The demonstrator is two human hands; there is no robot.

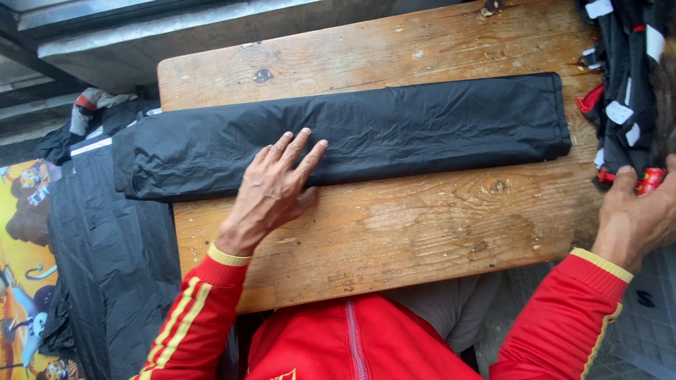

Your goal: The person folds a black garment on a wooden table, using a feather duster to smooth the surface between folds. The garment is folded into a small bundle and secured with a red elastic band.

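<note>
A long folded strip of black crinkled fabric lies across the wooden table, its left end hanging over the table's edge. My left hand rests flat on the strip's near edge, fingers spread, holding nothing. My right hand is at the table's right end, its fingers closed around a small red object at the foot of a bundle of black items with white and red tags. Both arms wear red sleeves with yellow stripes.
To the left, below the table, lies a pile of black fabric on a yellow printed sheet with cartoon figures. A grey concrete ledge runs behind the table. A grey grid-patterned floor shows at the lower right.
</note>
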